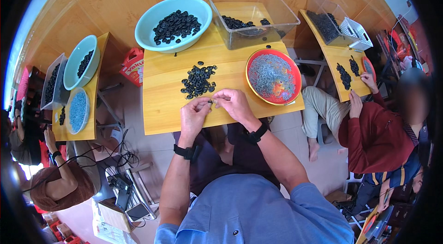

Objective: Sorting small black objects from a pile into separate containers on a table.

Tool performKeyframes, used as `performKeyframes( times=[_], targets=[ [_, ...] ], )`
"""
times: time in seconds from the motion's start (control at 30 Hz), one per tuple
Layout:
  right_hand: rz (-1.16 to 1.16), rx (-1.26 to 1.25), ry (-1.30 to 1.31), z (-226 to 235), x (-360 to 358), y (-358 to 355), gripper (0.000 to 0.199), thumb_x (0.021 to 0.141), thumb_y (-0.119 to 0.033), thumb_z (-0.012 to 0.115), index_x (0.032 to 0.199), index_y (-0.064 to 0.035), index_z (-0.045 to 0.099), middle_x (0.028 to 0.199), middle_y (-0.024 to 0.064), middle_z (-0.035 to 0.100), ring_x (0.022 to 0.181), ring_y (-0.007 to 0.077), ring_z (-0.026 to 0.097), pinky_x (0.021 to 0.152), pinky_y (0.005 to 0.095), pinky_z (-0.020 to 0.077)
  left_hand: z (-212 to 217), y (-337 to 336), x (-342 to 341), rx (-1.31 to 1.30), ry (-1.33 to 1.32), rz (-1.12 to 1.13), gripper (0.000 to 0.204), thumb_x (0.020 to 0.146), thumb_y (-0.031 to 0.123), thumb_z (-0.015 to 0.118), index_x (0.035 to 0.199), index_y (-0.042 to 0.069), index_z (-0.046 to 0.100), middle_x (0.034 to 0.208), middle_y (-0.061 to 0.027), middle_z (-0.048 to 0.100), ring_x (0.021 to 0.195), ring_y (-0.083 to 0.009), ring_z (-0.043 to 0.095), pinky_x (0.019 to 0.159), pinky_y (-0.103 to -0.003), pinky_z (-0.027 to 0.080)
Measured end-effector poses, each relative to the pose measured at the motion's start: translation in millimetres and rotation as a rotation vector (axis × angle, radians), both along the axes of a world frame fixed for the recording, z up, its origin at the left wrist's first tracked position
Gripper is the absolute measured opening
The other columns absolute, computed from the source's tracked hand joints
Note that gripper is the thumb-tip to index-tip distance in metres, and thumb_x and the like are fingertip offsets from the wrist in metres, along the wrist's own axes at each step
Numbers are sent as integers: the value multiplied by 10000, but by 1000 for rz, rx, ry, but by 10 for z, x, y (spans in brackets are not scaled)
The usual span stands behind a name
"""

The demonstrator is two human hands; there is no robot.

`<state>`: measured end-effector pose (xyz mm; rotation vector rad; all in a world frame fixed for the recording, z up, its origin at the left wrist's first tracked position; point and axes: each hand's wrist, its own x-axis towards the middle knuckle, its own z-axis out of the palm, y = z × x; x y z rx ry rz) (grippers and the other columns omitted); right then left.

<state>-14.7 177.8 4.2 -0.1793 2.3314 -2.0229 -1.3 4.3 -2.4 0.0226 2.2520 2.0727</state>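
Note:
Near the front of the yellow table [161, 117], my hands meet with the fingertips almost touching. My left hand [194, 115] is closed, pinching a small black piece [210, 101] between thumb and fingers. Close against it, my right hand [233, 104] is also closed in a pinch; what lies between its fingertips is too small to make out. Just beyond the hands spreads a loose pile of small black oval pieces [197, 80]. To the right stands a red bowl with a yellow edge [296, 78], holding many small silvery metal pieces [272, 71].
At the back are a light blue basin [143, 36] and a clear plastic bin [235, 41], both with black pieces inside. Side tables with similar containers flank mine; a person in dark red [383, 138] works at the right one, another in brown [64, 188] at the left.

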Motion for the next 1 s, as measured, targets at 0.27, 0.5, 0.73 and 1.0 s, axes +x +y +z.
performKeyframes(
  times=[0.27, 0.5, 0.73, 1.0],
  targets=[
    [36, 68, -8, 93, 30, 12, 104, 884, -17, 675, 954, 53, 705, 836, 83, 732, 721, 117, 697, 677, 249, 539, -33, -8, -8, 21, 4, 11, 163, 905, 14, 683, 1056, -46, 688, 850, -58, 718, 715, -83, 645, 657, -218, 512],
    [55, -35, -3, -31, -1, 26, 114, 878, -8, 640, 952, 53, 701, 840, 101, 736, 734, 136, 713, 671, 268, 552, -12, 10, -7, -18, 14, 15, 163, 883, 23, 692, 1033, -39, 713, 858, -66, 734, 729, -80, 668, 682, -235, 534],
    [61, -76, -8, -55, -18, 34, 97, 864, 3, 662, 930, 65, 696, 840, 102, 734, 737, 140, 716, 677, 267, 557, -36, 7, 4, -20, 14, 14, 161, 885, 37, 700, 1029, -32, 720, 826, -51, 729, 719, -75, 661, 675, -231, 530],
    [60, -16, -2, -9, 7, 45, 103, 878, -8, 655, 943, 68, 676, 803, 103, 721, 707, 140, 708, 645, 264, 543, -12, 21, 0, -54, 12, 16, 152, 884, 41, 705, 1015, -34, 724, 839, -51, 734, 713, -76, 657, 673, -237, 530]
  ],
)
